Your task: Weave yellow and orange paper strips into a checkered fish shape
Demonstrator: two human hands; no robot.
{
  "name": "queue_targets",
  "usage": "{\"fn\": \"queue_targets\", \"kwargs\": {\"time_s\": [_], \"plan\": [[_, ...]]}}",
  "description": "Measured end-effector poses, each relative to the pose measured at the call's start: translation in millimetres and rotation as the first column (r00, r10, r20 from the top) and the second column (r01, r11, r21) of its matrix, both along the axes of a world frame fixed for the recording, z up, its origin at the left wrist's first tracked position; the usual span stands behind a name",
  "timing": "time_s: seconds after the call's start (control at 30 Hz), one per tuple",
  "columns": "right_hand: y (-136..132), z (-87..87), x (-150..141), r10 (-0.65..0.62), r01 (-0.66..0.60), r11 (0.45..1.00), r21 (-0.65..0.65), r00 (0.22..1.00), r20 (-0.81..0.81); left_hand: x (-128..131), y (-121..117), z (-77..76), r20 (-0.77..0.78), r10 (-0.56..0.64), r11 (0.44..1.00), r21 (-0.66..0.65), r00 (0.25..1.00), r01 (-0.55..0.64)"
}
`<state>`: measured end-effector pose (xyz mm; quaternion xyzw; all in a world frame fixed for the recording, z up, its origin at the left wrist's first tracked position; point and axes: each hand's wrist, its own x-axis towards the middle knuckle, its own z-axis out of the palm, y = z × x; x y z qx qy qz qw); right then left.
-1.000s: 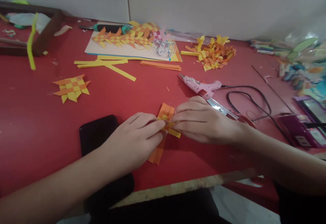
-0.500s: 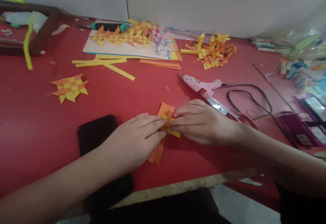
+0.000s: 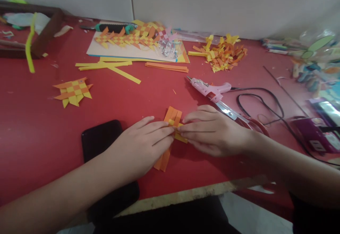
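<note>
Orange and yellow paper strips [image 3: 172,115], woven across each other, lie near the table's front edge. My left hand [image 3: 148,141] presses on them from the left, its fingers closed on the weave and hiding part of it. From the right, my right hand [image 3: 215,131] pinches the yellow strip ends with its fingertips. Both hands' fingertips nearly meet over the crossing. A finished woven paper fish [image 3: 74,91] lies to the left. Under my left forearm sits a black phone [image 3: 102,138], partly covered.
Behind my right hand are a pink glue gun [image 3: 209,88] with a black cord and scissors [image 3: 228,111]. Yellow strips [image 3: 124,74], orange strips [image 3: 167,67] and a pile of paper scraps [image 3: 225,55] lie farther back. More woven fish [image 3: 127,40] rest on a paper pad [image 3: 111,52].
Both hands keep their hold on the woven strips. My right hand has shifted very slightly downward, and my left fingers have moved a little over the weave.
</note>
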<state>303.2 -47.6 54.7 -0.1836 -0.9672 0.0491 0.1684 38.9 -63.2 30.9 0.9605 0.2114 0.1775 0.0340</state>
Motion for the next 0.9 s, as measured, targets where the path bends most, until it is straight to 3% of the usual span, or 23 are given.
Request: {"fn": "queue_targets", "kwargs": {"time_s": [0.23, 0.43, 0.7, 0.8, 0.9], "plan": [[-7, -4.1, 0, -0.057, 0.048, 0.994, -0.097, 0.994, -0.094, 2, -1, 2.5, -0.019, 0.009, 0.999, -0.043, 1.0, -0.01], [-8, -0.3, -1, -0.436, 0.405, 0.898, -0.172, 0.873, -0.22, 0, 0, 8.3, -0.033, 0.032, 0.975, -0.22, 0.999, -0.038], [-21, 36.6, -18, -0.492, 0.469, 0.871, -0.148, 0.83, -0.264, 2, -1, 6.5, -0.065, 0.008, 0.989, -0.149, 0.998, -0.018], [-26, 36.6, -24, -0.504, 0.474, 0.863, -0.172, 0.821, -0.268, 0, 1, 5.8, -0.093, -0.008, 0.989, -0.149, 0.996, -0.005], [-26, 23.5, -28, -0.536, 0.489, 0.843, -0.224, 0.795, -0.284, -2, 2, 6.8, -0.11, -0.028, 0.981, -0.193, 0.994, 0.006]]}}
